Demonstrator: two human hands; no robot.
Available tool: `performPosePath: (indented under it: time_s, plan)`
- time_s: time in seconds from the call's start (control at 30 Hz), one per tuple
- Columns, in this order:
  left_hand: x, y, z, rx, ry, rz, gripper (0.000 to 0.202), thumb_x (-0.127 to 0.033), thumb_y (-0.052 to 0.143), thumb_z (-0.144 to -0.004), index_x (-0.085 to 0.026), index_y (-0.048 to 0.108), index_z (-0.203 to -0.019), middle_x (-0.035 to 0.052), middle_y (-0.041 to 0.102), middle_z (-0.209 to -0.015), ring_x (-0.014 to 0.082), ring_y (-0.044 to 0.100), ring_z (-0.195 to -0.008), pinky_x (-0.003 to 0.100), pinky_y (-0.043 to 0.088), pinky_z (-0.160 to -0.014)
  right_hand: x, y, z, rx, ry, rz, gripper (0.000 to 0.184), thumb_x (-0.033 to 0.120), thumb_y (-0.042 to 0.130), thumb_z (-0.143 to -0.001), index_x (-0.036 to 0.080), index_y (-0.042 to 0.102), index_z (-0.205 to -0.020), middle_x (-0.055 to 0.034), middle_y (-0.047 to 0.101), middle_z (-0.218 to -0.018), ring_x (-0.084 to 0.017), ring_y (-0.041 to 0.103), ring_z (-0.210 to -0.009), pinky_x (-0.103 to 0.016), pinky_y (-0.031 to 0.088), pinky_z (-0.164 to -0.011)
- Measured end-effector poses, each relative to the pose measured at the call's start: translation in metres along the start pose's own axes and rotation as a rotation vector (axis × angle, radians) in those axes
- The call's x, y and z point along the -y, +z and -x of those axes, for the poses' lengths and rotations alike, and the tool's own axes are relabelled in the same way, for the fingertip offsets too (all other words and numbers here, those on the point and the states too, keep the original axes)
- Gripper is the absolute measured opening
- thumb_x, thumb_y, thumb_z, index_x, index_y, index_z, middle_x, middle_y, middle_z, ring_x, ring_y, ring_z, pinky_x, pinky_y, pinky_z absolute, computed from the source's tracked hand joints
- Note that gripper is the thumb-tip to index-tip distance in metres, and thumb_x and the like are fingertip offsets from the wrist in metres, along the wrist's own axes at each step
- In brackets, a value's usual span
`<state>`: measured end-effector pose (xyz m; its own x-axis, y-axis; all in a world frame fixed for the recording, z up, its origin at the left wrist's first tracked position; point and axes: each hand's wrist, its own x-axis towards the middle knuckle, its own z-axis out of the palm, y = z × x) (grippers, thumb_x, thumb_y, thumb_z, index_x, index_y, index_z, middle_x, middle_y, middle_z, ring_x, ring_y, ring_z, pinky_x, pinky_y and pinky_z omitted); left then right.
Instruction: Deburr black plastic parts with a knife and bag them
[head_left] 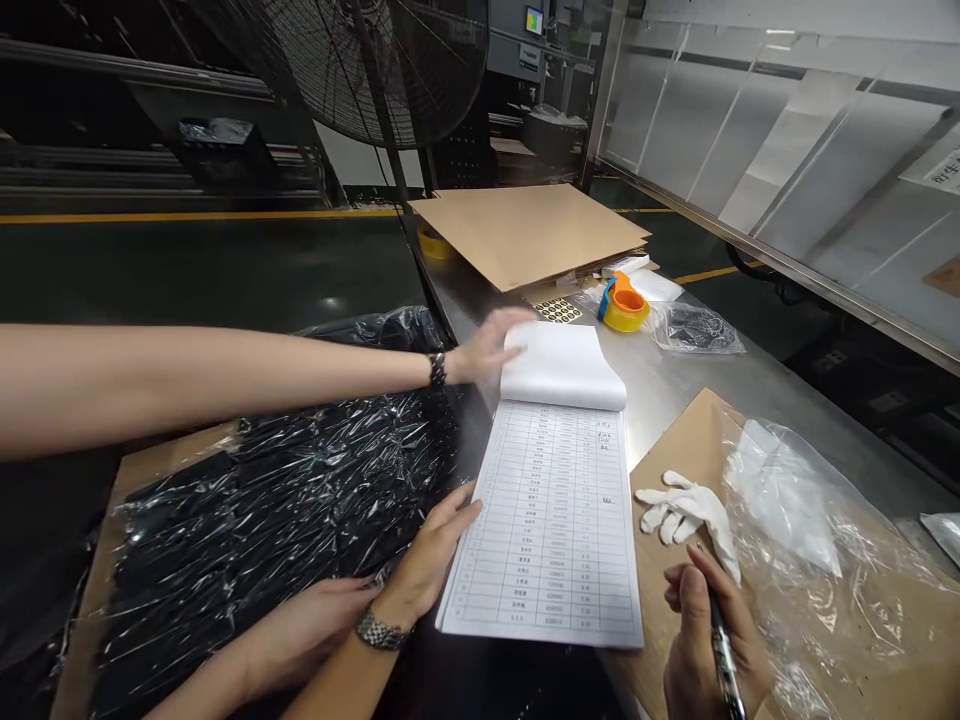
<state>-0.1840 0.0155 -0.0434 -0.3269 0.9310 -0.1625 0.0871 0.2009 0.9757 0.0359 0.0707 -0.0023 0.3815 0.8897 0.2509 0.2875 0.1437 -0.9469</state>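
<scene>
My left hand [426, 562], with a checkered watch at its wrist, grips the left edge of a stack of printed sheets [551, 530], thumb lying along the side. The sheets carry a table of rows with a few handwritten marks at right. My right hand [712, 635] is closed around a pen [724, 650], just right of the sheets. Another person's hand [491, 345], with a dark bracelet, is at the folded-back top page [555, 365]. That person's other hand [322, 625] lies beside my left wrist. A white glove [694, 510] rests above my right hand.
A metal table [660, 375] bears stacked cardboard sheets [532, 230], a tape dispenser [624, 303] and a sticker sheet [557, 310]. Clear plastic bags [810, 520] lie on cardboard at right. Black plastic wrap [315, 480] covers the left side. A large fan [375, 60] stands behind.
</scene>
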Motion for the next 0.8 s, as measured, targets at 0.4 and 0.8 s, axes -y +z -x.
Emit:
performPosePath:
  time_s: [0.4,0.8]
  plan:
    - [0.029,-0.005,-0.005,0.522,0.488,-1.236,0.034,-0.042,0.033,-0.094,-0.023,0.051,-0.116,-0.0061,0.069,-0.063,0.0102,0.044,-0.065,0.024,0.034,-0.064,-0.001,0.004,-0.004,0.073,0.076,0.022,0.038,0.043,0.063,-0.077,0.013,0.067,-0.099,-0.0033,0.063,-0.068,-0.013,0.056,-0.061,-0.028,0.045,-0.061]
    - [0.03,-0.006,-0.009,0.369,0.321,-1.181,0.038,-0.046,0.041,-0.09,-0.028,0.049,-0.122,-0.0025,0.068,-0.064,0.0134,0.043,-0.067,0.028,0.03,-0.065,-0.019,0.007,-0.009,0.158,0.079,0.044,0.04,0.046,0.062,-0.076,0.013,0.067,-0.098,-0.0033,0.064,-0.067,-0.012,0.054,-0.055,-0.027,0.044,-0.056]
